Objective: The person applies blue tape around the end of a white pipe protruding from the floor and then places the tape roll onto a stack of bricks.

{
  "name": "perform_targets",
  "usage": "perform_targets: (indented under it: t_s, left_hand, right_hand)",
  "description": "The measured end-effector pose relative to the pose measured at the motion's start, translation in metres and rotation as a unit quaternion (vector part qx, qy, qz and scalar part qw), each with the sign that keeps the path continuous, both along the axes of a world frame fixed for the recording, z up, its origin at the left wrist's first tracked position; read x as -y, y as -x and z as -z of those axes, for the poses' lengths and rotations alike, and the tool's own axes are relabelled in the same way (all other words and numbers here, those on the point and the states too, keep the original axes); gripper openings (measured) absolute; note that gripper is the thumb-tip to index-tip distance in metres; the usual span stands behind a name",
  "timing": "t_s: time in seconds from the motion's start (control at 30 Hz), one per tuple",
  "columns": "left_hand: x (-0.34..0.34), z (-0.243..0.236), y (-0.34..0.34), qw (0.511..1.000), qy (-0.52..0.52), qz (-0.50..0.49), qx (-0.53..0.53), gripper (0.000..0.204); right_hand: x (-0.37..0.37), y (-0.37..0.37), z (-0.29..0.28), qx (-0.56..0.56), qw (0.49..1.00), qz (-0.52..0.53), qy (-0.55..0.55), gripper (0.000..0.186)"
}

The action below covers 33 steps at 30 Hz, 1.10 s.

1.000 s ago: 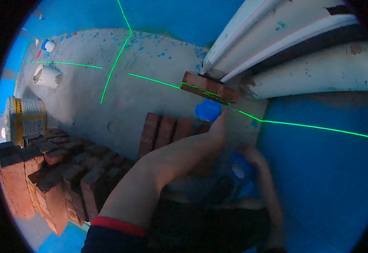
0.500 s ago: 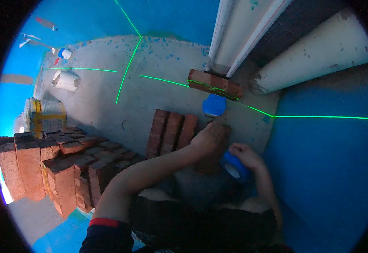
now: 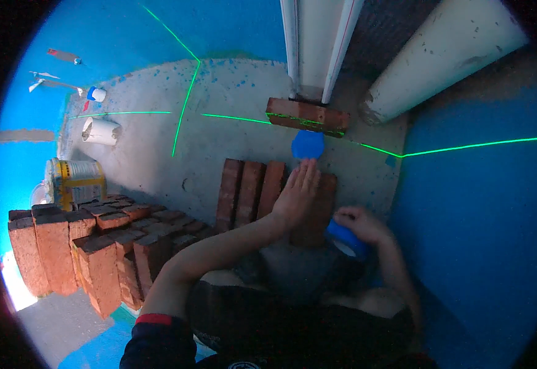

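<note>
My left hand (image 3: 295, 195) lies flat with its fingers stretched forward, over the left side of a red brick (image 3: 322, 209) in front of me. Just beyond its fingertips is a blue, many-sided piece (image 3: 308, 144) whose kind I cannot make out. It sits close against the near side of a brick (image 3: 318, 119) lying crosswise with a green line on it. To the right of the near brick, my right hand (image 3: 364, 225) is closed on the edge of a blue roll of tape (image 3: 346, 241) with a pale inner ring.
Several bricks (image 3: 251, 192) lie side by side left of my left hand. A large brick pile (image 3: 108, 246) and a bucket (image 3: 84, 178) stand further left. White pipes (image 3: 447, 58) rise at the far right. Green laser lines (image 3: 234, 117) cross the grey floor (image 3: 151, 147).
My left hand has moved slightly forward, its bent fingers now straightened out flat. My right hand still holds the tape roll. The whole view has turned slightly.
</note>
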<state>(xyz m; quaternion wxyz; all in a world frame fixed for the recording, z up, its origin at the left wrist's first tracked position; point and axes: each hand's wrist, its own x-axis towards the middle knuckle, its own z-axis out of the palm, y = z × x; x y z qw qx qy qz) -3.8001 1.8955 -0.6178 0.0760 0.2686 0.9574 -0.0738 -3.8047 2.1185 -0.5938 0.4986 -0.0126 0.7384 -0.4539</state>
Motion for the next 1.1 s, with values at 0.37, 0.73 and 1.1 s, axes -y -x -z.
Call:
perform_targets:
  t_s: [0.37, 0.73, 1.1]
  left_hand:
    - [0.005, -0.006, 0.011, 0.884, -0.414, -0.189, 0.106, 0.084]
    - [-0.004, -0.025, 0.000, 0.929, -0.331, -0.135, 0.101, 0.075]
    - [0.002, -0.032, 0.028, 0.980, -0.104, -0.100, 0.133, 0.074]
  right_hand:
    - [0.003, 0.001, 0.014, 0.014, 0.999, -0.043, -0.005, 0.037]
    - [-0.001, -0.004, 0.011, 0.036, 0.999, -0.015, 0.025, 0.033]
    - [0.002, 0.001, 0.007, 0.013, 0.998, -0.058, 0.011, 0.035]
